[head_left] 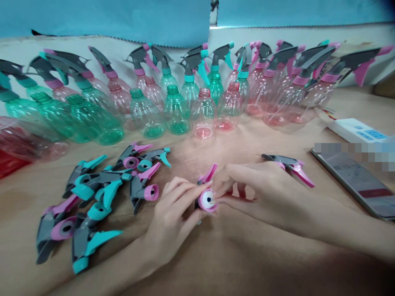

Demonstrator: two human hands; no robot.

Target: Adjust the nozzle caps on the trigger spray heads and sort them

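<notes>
My left hand (173, 218) grips a grey spray head with a pink collar (207, 200), its open collar turned toward me and its pink trigger pointing up. My right hand (262, 191) pinches at the rim of that same collar with thumb and forefinger. Both hands rest low over the wooden table (216, 255), near its middle. What the right fingertips hold, if anything, is too small to make out.
A heap of loose grey spray heads (101, 193) with pink and teal triggers lies to the left. Another pink spray head (290, 166) lies behind my right hand. Rows of green and pink bottles (175, 111), some capped, stand at the back. A phone (361, 185) lies at right.
</notes>
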